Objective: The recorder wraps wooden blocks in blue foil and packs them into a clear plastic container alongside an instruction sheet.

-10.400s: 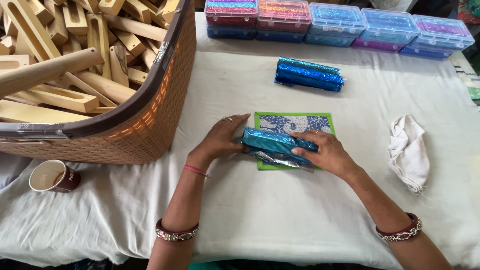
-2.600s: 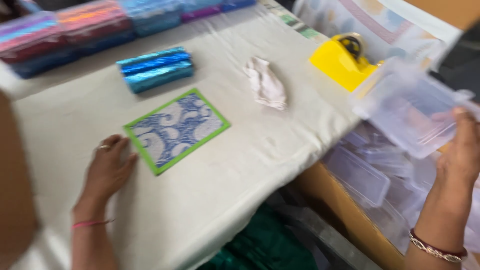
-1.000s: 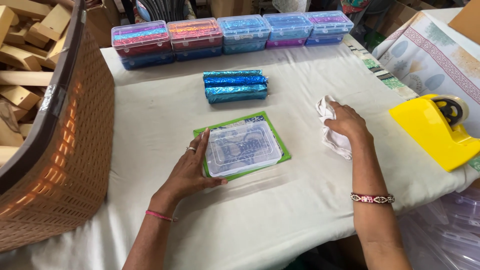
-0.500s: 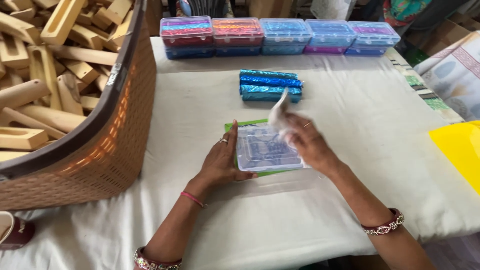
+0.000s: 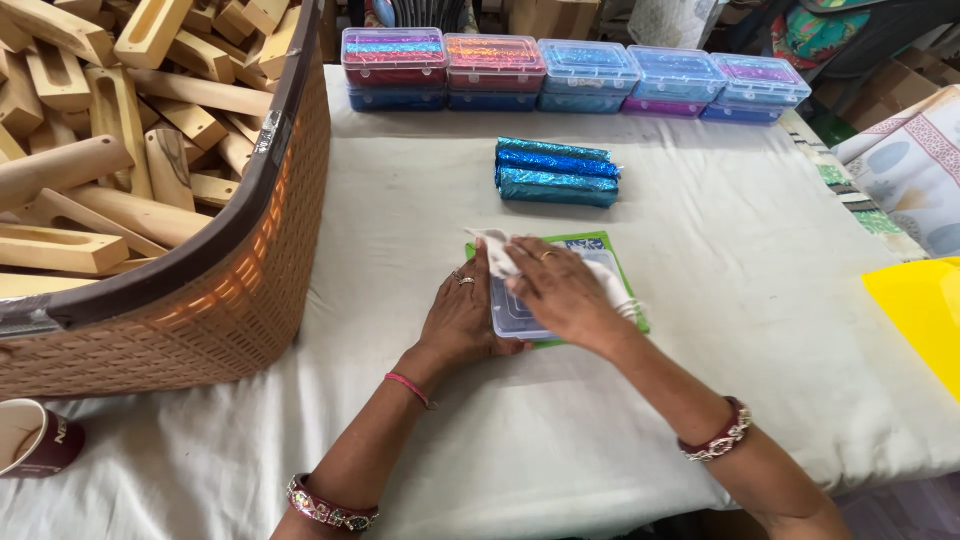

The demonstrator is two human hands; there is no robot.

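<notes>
From the head camera, a clear plastic box (image 5: 545, 300) lies flat on a green mat (image 5: 627, 290) in the middle of the worktop (image 5: 760, 210), which has a white sheet over it. The left hand (image 5: 462, 318) rests at the box's left edge with its fingers spread flat. It grips nothing and only presses to keep the box from sliding. The right hand (image 5: 562, 292) lies on top of the box. Its fingers are curled over a white cloth (image 5: 497, 252), which pokes out on the left and again by the wrist.

The step looks like wiping the top of the box clean. To do it well, the left hand should press down firmly, because the box is light and could skid on the mat. The right hand should keep the cloth bunched under its fingers and rub in short, even strokes, reaching the corners too.

Just behind the mat lie three shiny blue wrapped bars (image 5: 556, 172) in a neat stack. A row of coloured boxes (image 5: 572, 72) stands at the far edge. A big woven basket (image 5: 240, 270) full of wooden blocks (image 5: 110, 130) sits close on the left, so the left elbow has little room. A mug (image 5: 38, 450) stands at the near left corner.
</notes>
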